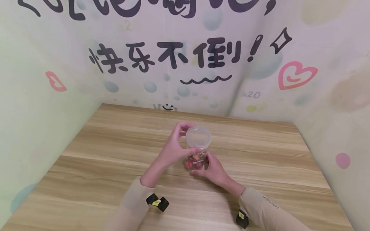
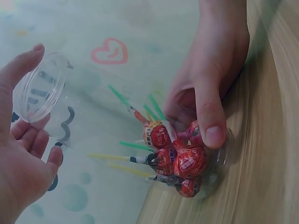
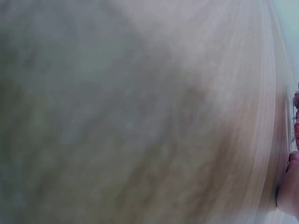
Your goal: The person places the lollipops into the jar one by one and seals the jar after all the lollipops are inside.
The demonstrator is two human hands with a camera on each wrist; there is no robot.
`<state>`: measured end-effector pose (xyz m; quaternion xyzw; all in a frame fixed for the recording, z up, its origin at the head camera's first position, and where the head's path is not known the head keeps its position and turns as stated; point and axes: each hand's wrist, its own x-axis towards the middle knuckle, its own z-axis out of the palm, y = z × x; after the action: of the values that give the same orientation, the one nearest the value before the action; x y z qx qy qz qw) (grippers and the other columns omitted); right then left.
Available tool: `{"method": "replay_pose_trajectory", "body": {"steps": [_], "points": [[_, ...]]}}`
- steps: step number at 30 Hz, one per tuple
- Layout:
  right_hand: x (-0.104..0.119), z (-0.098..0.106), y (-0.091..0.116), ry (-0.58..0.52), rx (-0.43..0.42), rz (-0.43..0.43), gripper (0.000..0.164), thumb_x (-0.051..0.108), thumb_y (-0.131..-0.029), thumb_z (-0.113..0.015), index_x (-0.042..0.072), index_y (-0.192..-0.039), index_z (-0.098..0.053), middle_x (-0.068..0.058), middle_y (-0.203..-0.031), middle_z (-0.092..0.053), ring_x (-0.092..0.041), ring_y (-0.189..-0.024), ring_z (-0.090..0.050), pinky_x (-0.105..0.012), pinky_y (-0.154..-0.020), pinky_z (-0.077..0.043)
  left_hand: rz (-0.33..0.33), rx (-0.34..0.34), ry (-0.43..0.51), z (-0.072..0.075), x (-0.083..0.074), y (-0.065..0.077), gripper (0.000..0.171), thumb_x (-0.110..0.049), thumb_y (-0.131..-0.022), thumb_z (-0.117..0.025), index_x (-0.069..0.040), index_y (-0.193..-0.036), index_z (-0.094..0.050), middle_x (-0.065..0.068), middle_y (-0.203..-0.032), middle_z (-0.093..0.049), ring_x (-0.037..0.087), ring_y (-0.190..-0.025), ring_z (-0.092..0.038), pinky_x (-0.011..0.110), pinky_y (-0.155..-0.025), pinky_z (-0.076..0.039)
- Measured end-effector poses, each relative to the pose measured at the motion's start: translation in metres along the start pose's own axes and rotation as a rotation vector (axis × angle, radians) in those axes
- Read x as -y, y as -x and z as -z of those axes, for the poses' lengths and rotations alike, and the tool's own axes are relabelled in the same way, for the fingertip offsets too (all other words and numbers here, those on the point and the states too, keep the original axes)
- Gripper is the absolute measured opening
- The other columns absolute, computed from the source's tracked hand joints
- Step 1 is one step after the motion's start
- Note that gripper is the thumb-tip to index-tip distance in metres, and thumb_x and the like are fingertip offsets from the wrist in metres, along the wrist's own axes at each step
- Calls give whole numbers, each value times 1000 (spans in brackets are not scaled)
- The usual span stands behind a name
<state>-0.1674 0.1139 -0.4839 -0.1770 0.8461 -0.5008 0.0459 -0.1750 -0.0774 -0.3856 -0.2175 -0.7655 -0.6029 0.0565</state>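
Note:
A clear plastic jar [image 1: 189, 168] stands on the wooden table with several red-wrapped lollipops [image 2: 189, 161] inside, their green and yellow sticks pointing up. At its top is a round clear lid [image 1: 198, 137], which my left hand [image 1: 173, 149] holds by the rim, thumb on the near side and fingers on the far side. My right hand [image 1: 215, 171] grips the jar low down, thumb in front. In the left wrist view, the left hand [image 2: 23, 154] curves about the lid [image 2: 41, 86]. Only part of the right hand [image 3: 290, 186] shows at the right wrist view's edge.
The wood-grain table [image 1: 115, 150] meets a printed backdrop [image 1: 164, 93] behind and at both sides. Black straps with yellow marks sit at both sleeve cuffs. The right wrist view is mostly blurred tabletop.

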Motion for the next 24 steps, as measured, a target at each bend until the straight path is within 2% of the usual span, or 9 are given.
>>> {"method": "replay_pose_trajectory", "body": {"steps": [6,10,19,24], "points": [[-9,0,-1,-9,8,18,76,23,-67,-92,18,-131,-51,0,-114,-67,-9,-97,-58,-24,-89,-50,12,2,15,-1,2,-2,78,-14,-71,-87,-9,-134,-43,3,-133,-51,20,-121,-48,44,-110,-43],[-10,1,-1,-12,14,20,76,28,-67,-92,20,-131,-52,1,-114,-67,-10,-98,-58,-24,-89,-49,6,10,26,0,2,-2,77,-13,-70,-87,-9,-133,-43,4,-133,-52,20,-121,-48,46,-110,-42],[-10,1,-1,1,12,8,73,29,-67,-92,20,-128,-53,1,-107,-67,-14,-93,-58,-24,-84,-48,11,11,26,-1,2,-3,79,-14,-70,-87,-7,-133,-41,6,-132,-49,20,-119,-47,45,-109,-42],[-10,1,-1,-15,13,11,73,28,-68,-92,19,-129,-53,0,-111,-67,-13,-96,-58,-24,-87,-49,-9,58,53,4,4,-4,77,-13,-71,-86,-7,-135,-43,8,-133,-53,24,-121,-48,45,-109,-43]]}}
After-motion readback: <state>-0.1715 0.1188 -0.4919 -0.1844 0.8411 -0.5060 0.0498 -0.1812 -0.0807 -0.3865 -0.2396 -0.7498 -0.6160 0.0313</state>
